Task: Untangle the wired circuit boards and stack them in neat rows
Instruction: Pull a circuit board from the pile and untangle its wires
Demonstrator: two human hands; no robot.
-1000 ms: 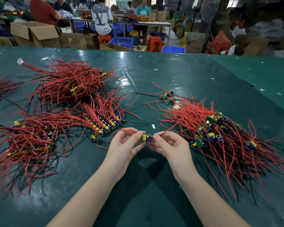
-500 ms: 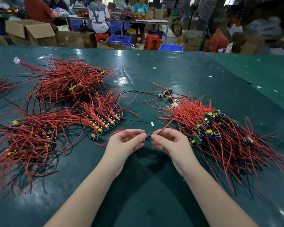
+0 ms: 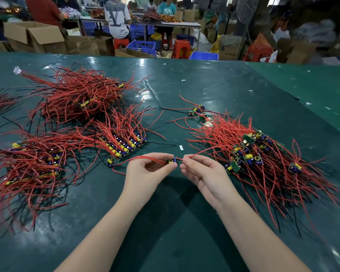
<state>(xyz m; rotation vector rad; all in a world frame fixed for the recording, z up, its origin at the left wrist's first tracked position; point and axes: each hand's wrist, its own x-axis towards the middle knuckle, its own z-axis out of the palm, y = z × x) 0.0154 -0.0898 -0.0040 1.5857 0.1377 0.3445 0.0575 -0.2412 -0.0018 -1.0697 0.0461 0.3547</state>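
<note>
Item: one small circuit board (image 3: pixel 171 161), frame centre, pinched in left hand (image 3: pixel 145 173) fingers. Right hand (image 3: pixel 202 173) fingers pinch its red wire (image 3: pixel 196 154). Neat row (image 3: pixel 126 147) centre left, tangled pile (image 3: pixel 263 160) right, on green desk (image 3: pixel 204 91).

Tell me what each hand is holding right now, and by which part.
The left hand pinches a small circuit board at its edge. The right hand pinches a red wire close to that board.

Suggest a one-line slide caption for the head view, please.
Left hand and right hand hold one wired board between a neat row and a tangled pile.
</note>
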